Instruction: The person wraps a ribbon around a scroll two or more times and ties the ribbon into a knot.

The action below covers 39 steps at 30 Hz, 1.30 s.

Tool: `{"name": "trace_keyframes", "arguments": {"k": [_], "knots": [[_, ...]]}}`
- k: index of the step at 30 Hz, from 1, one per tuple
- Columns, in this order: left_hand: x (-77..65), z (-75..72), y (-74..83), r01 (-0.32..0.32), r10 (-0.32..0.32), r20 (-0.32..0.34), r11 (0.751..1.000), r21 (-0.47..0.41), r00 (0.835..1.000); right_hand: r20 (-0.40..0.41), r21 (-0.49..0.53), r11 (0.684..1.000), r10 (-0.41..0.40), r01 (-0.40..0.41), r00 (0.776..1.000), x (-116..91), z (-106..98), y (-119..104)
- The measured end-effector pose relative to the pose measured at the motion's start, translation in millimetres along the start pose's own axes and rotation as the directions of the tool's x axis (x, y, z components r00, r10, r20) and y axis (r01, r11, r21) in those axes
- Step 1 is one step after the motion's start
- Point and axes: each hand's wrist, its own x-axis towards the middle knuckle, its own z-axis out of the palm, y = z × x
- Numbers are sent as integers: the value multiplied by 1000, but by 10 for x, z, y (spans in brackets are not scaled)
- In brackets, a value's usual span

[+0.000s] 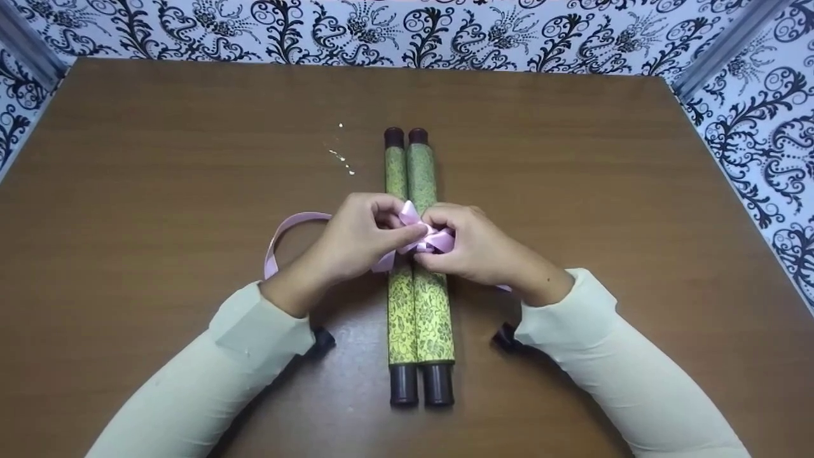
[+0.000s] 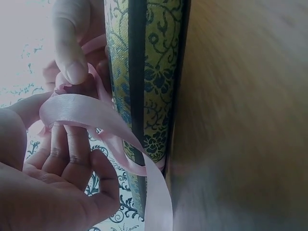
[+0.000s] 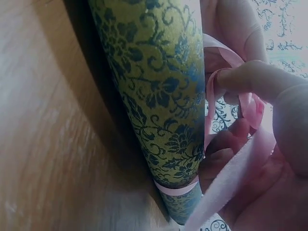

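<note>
A rolled scroll (image 1: pixel 434 318) lies lengthwise on the table, its two rolls side by side, in yellow-green floral brocade with dark knobs at the ends. Round its middle runs a pink satin ribbon (image 1: pixel 440 240), gathered in loops on top. My left hand (image 1: pixel 356 238) pinches the ribbon from the left, thumb reaching across the loops. From the right, my right hand (image 1: pixel 480 245) pinches another part of it. The left wrist view shows a ribbon (image 2: pixel 91 110) loop passing over the left fingers. The ribbon (image 3: pixel 180 189) band hugs the scroll (image 3: pixel 154 86) in the right wrist view. Fingers partly hide the knot area.
A loose ribbon tail (image 1: pixel 273 248) curves out on the table left of my left hand. Small pale specks (image 1: pixel 343 159) lie on the brown table (image 1: pixel 191 159), left of the scroll's far end. Black-and-white patterned covering (image 1: pixel 356 32) borders the table.
</note>
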Motion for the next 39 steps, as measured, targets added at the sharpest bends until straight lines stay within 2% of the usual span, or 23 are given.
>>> {"name": "trace_keyframes", "arguments": {"k": [12,20,29,35,39], "knots": [[1,-12,14,30,-30,11,999,-38,999,-81,-98,990,-111,103,991,-13,-99,-35],[4,-19,17,41,-41,6,997,-62,999,-113,0,994,-109,109,988,-1,-122,-43],[9,-28,17,32,-31,23,996,-80,999,-135,-52,991,-131,125,982,-5,-153,-39],[5,-46,12,39,-40,-5,998,-44,999,-133,-58,985,-168,162,977,-19,-157,-21],[-5,-87,12,35,-35,-22,999,-30,999,-130,-29,988,-153,150,980,-26,-173,-44]]}}
